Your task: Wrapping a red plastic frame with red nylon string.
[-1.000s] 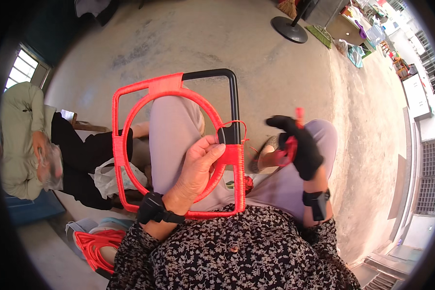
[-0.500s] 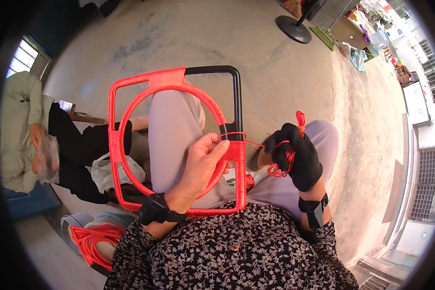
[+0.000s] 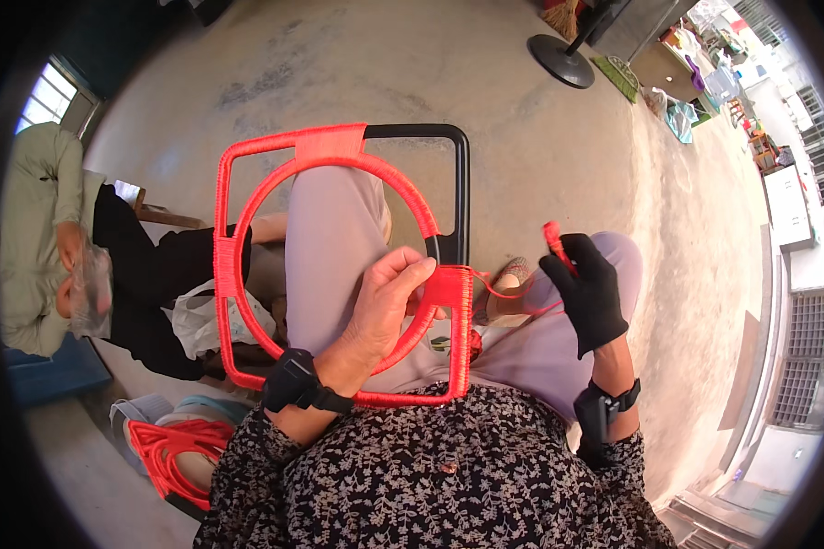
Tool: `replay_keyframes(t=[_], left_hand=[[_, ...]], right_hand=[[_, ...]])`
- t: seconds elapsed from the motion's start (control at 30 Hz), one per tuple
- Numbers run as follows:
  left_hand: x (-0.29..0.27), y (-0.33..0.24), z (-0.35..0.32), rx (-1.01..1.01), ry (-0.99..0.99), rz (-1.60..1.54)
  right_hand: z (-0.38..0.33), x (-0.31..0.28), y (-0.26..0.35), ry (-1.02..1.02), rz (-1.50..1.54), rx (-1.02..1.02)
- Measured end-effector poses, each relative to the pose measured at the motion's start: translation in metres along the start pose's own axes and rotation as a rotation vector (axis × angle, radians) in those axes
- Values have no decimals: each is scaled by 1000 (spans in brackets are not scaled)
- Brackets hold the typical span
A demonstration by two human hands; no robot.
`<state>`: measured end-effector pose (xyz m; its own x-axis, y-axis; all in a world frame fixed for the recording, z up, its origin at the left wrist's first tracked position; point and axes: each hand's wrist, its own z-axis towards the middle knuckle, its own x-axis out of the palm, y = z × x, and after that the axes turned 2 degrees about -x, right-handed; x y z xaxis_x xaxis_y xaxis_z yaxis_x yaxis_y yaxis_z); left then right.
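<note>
A black square frame (image 3: 464, 183) with a ring inside stands on my lap, mostly wound in red cord (image 3: 331, 144). Its upper right corner and a short piece of the ring are bare black. My left hand (image 3: 386, 297), ungloved, pinches the frame at the wound joint on the right side, thumb on top. In a black glove, my right hand (image 3: 588, 291) is closed round a small bundle of red cord (image 3: 554, 236), held away to the right. A slack strand (image 3: 508, 295) runs from the joint toward that hand.
On the left another person (image 3: 41, 229) sits holding a clear plastic bag (image 3: 92, 284). More red-wound frames (image 3: 169, 457) lie at my lower left. A white plastic bag (image 3: 206, 320) is beyond my left knee. A black stand base (image 3: 561, 62) and a broom (image 3: 618, 78) stand at the far right.
My right hand has moved right and slightly down with the bundle. The cord loop across the bare bar is gone from there, and the strand now hangs slack.
</note>
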<state>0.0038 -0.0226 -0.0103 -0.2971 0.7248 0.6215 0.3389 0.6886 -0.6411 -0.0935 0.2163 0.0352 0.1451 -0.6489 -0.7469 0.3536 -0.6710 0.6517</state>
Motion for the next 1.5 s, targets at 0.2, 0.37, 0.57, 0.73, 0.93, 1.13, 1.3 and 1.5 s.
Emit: replay_keyframes(t=[0.2, 0.37, 0.57, 0.73, 0.93, 1.13, 1.3, 1.5], left_hand=[[-5, 4, 3, 70, -3, 71], [-9, 15, 10, 58, -34, 101], [2, 11, 4, 320, -174, 292], [12, 4, -7, 759, -395, 523], [18, -2, -11, 812, -260, 678], [8, 3, -4, 577, -282, 508], [2, 7, 5, 475, -201, 352], [4, 0, -2, 297, -188, 286]], right_hand=[[-15, -17, 13, 521, 493, 416], [-19, 57, 10, 820, 345, -214], [10, 83, 29, 276, 479, 74], [19, 60, 55, -124, 477, -107], [19, 59, 72, 71, 97, -559], [19, -21, -8, 11, 593, 235], [-5, -115, -162, -656, 1308, 401], [0, -65, -89, -395, 1370, 427]])
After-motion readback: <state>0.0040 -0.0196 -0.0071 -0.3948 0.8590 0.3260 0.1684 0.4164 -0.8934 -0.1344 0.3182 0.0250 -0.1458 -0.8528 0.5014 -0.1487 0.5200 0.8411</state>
